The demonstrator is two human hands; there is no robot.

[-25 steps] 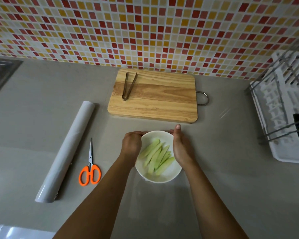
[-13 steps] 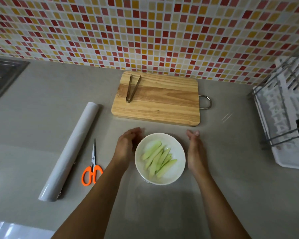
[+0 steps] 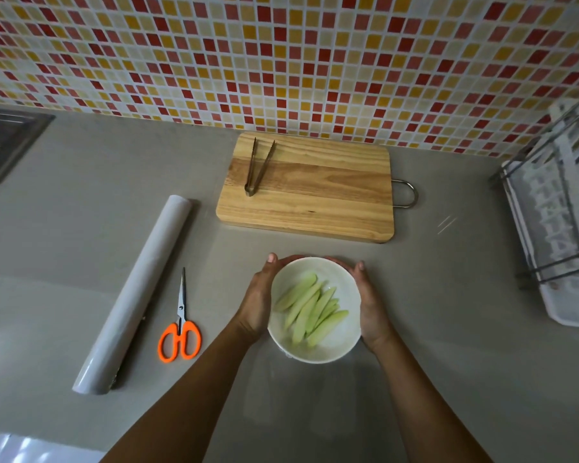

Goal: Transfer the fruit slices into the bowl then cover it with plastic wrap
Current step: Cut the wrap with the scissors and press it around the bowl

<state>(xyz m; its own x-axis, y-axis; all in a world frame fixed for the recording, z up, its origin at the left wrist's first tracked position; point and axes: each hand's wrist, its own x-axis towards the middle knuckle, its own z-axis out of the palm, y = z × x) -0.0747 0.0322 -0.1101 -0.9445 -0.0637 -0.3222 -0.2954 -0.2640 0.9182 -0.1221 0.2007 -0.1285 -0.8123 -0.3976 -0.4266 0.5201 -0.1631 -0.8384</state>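
Note:
A white bowl (image 3: 335, 350) stands on the grey counter, holding several pale green fruit slices (image 3: 310, 309). My left hand (image 3: 259, 297) cups the bowl's left side and my right hand (image 3: 370, 304) cups its right side, fingers curved around the far rim. A clear sheet of plastic wrap (image 3: 445, 225) lies spread over the counter around the bowl, faintly visible by its glints. The plastic wrap roll (image 3: 134, 292) lies to the left. Whether film covers the bowl's top I cannot tell.
Orange-handled scissors (image 3: 180, 332) lie between the roll and the bowl. A wooden cutting board (image 3: 315, 195) with metal tongs (image 3: 256, 168) sits behind the bowl against the tiled wall. A white dish rack (image 3: 562, 222) stands at right; a sink (image 3: 0, 142) at far left.
Half a second ago both hands were apart from the bowl; now they have closed in against its sides again. The bowl has stayed in place.

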